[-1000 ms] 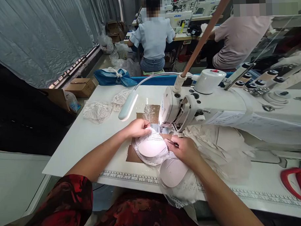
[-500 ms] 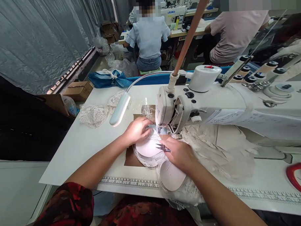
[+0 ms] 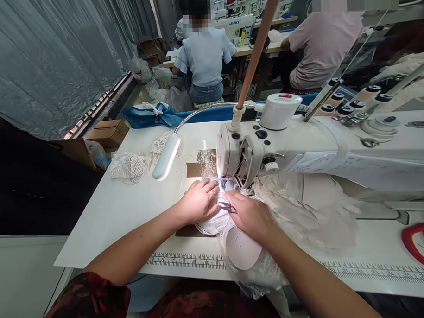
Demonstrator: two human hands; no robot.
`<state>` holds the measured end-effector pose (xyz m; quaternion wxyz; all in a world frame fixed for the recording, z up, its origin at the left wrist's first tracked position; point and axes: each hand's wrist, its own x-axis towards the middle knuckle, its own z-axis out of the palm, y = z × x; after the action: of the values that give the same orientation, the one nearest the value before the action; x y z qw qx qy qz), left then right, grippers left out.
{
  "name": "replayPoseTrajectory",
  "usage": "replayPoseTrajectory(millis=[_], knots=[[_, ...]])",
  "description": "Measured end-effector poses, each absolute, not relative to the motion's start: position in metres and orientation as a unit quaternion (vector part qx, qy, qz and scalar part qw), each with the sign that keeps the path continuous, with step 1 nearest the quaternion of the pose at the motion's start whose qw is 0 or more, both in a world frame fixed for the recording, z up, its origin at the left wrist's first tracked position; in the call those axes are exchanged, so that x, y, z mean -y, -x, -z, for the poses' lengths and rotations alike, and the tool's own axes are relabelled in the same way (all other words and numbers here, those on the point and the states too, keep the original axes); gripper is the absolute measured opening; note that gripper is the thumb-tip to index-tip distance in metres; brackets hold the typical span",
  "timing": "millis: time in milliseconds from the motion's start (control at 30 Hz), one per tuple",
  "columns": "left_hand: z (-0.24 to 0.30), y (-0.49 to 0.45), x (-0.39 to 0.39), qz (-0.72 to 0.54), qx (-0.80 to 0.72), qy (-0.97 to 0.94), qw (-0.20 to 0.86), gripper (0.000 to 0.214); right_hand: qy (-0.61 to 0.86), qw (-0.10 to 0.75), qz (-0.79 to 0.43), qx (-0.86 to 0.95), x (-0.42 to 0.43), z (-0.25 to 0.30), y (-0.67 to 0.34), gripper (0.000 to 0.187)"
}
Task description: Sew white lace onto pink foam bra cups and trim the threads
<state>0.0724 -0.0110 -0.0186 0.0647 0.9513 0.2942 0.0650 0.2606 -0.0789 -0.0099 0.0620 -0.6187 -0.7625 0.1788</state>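
My left hand (image 3: 200, 200) lies flat, fingers stretched out, on a white lace bra cup (image 3: 208, 228) just left of the sewing machine's needle area. My right hand (image 3: 251, 215) is closed around a pair of thread snips (image 3: 228, 207), whose dark blades point left toward my left hand. Its fingertips rest by the fabric in front of the presser foot. A second smooth pale cup (image 3: 243, 247) edged with lace hangs toward the table's front edge, below my right hand. The white sewing machine (image 3: 229, 151) stands right above both hands; the needle itself is hard to make out.
Lace pieces (image 3: 130, 167) lie at the table's left, beside a lamp (image 3: 166, 158) on a bendy neck. White fabric (image 3: 314, 215) is heaped under the machine arm. Red-handled scissors (image 3: 414, 242) lie far right. A ruler strip (image 3: 187, 260) runs along the front edge. Two people sit ahead.
My left hand has flattened and slid slightly toward me over the cup, covering more of it. My right hand keeps the snips in nearly the same place. The view has shifted a little.
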Motion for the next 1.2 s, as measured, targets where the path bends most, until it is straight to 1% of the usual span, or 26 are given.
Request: replayPoseTrajectory(millis=[133, 267, 367, 467, 567, 667, 733, 867, 900, 1200], knots=[[0.02, -0.07, -0.001, -0.067, -0.26, -0.96, 0.077, 0.057, 0.624, 0.066, -0.165, 0.761, 0.078, 0.013, -0.259, 0.044], [0.019, -0.07, -0.013, -0.073, -0.227, -0.967, 0.093, 0.057, 0.627, 0.055, -0.159, 0.761, 0.078, 0.013, -0.258, 0.041], [0.013, -0.067, -0.019, -0.053, -0.21, -0.971, 0.098, 0.057, 0.619, 0.049, -0.164, 0.767, 0.078, 0.012, -0.259, 0.041], [0.006, -0.063, -0.018, -0.034, -0.203, -0.975, 0.082, 0.049, 0.613, 0.047, -0.166, 0.771, 0.079, 0.01, -0.261, 0.041], [0.003, -0.062, -0.008, -0.041, -0.202, -0.977, 0.058, 0.038, 0.607, 0.043, -0.158, 0.778, 0.081, 0.01, -0.263, 0.045], [0.004, -0.065, 0.004, -0.062, -0.197, -0.976, 0.063, 0.034, 0.602, 0.036, -0.153, 0.783, 0.081, 0.01, -0.263, 0.048], [0.006, -0.067, 0.01, -0.077, -0.202, -0.974, 0.072, 0.035, 0.602, 0.036, -0.159, 0.782, 0.08, 0.01, -0.263, 0.048], [0.009, -0.066, 0.01, -0.078, -0.186, -0.976, 0.075, 0.051, 0.603, 0.043, -0.176, 0.777, 0.079, 0.008, -0.263, 0.045], [0.009, -0.065, 0.009, -0.075, -0.18, -0.978, 0.075, 0.051, 0.603, 0.044, -0.177, 0.777, 0.079, 0.008, -0.263, 0.044], [0.009, -0.06, 0.0, -0.092, -0.165, -0.98, 0.064, 0.038, 0.623, 0.038, -0.169, 0.763, 0.077, 0.013, -0.259, 0.047]])
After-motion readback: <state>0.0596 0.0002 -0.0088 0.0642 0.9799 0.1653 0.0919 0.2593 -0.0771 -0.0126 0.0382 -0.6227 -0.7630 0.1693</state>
